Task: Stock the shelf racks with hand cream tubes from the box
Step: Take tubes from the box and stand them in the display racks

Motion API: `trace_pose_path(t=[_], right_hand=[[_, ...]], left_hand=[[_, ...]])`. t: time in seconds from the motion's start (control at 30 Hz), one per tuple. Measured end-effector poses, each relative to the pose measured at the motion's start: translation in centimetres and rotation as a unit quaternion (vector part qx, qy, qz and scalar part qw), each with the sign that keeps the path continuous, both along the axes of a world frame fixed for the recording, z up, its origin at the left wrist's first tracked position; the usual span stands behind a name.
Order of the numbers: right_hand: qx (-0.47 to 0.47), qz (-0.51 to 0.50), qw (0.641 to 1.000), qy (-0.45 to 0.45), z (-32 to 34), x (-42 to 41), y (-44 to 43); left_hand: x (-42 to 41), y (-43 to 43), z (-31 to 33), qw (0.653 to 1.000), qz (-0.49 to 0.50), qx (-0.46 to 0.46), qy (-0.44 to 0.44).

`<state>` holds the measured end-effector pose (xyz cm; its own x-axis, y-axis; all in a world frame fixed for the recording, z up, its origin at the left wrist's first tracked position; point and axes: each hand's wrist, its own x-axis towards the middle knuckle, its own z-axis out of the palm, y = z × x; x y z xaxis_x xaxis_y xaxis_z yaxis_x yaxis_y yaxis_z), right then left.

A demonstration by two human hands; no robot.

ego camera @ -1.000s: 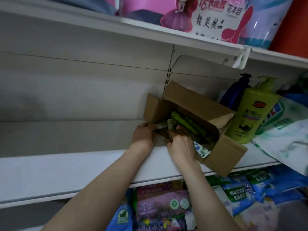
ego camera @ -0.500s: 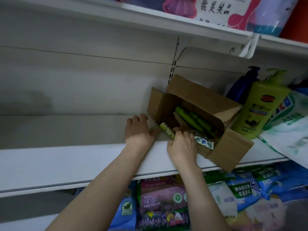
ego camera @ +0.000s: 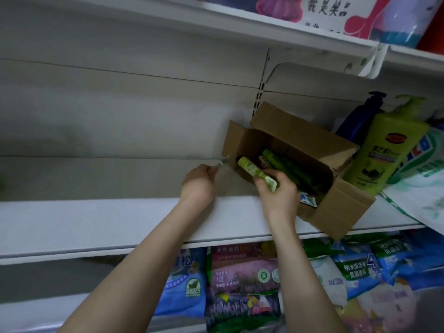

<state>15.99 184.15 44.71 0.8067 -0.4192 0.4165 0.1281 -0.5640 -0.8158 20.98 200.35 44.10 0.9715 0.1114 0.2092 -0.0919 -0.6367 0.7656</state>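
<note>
On the head camera I see the right hand [ego camera: 276, 192] curled round a pale green hand cream tube [ego camera: 252, 169], held at the mouth of the open brown cardboard box [ego camera: 336, 210] — more dark green tubes [ego camera: 295, 173] lie inside. The box sits on the white metal shelf [ego camera: 96, 219]. The left hand [ego camera: 198, 186] is just beside the box's left flap, fingers curled — whether it pinches anything, I cannot tell.

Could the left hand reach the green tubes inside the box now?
Probably yes: the box is open and the green tubes lie uncovered. But the right hand, gripping one tube, is across the opening, and the left hand seems to pinch a small thing.
</note>
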Motion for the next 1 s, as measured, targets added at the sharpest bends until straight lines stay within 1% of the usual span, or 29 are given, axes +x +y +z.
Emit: trace_pose_path(t=[0.03, 0.07, 0.1, 0.17, 0.23, 0.3, 0.33, 0.37, 0.47, 0.67, 0.87, 1.0], right_hand=[[0.023, 0.007, 1.000, -0.011, 0.3, 0.1, 0.8], [0.041, 0.010, 0.999, -0.018, 0.5, 0.3, 1.2], [0.057, 0.020, 0.998, -0.020, 0.8, 0.4, 1.8], [0.083, 0.051, 0.995, -0.019, 1.0, 0.9, 3.5], [0.108, 0.081, 0.991, -0.007, 1.2, 1.3, 5.4], [0.146, 0.115, 0.983, -0.004, 1.3, 1.5, 7.4], [0.165, 0.136, 0.977, -0.009, 1.5, 1.6, 8.6], [0.174, 0.154, 0.973, -0.014, 1.5, 1.5, 9.6], [0.184, 0.198, 0.963, -0.013, 1.6, 1.5, 13.0], [0.159, 0.254, 0.954, -0.005, 1.6, 1.3, 19.8], [0.124, 0.307, 0.944, -0.002, 2.4, 0.5, 26.2], [0.123, 0.343, 0.931, -0.017, 3.6, -0.5, 30.1]], left_hand=[[-0.4, 0.9, 0.0, 0.997, -0.008, -0.077, 0.006], [-0.8, 1.3, 0.2, 0.986, -0.017, -0.163, 0.017], [-1.4, 1.9, 0.5, 0.969, -0.022, -0.245, 0.035], [-2.5, 3.4, 1.1, 0.928, -0.025, -0.367, 0.065], [-3.6, 5.3, 1.8, 0.896, -0.032, -0.436, 0.081], [-4.7, 7.3, 2.2, 0.871, -0.035, -0.483, 0.085], [-5.2, 8.5, 2.2, 0.865, -0.030, -0.495, 0.080], [-5.7, 9.4, 2.3, 0.863, -0.026, -0.500, 0.075], [-6.8, 12.7, 2.2, 0.876, -0.019, -0.480, 0.049], [-8.5, 18.9, 2.3, 0.900, 0.005, -0.436, 0.011], [-10.7, 24.4, 3.2, 0.915, 0.019, -0.400, -0.057], [-11.9, 28.1, 3.8, 0.925, 0.033, -0.362, -0.108]])
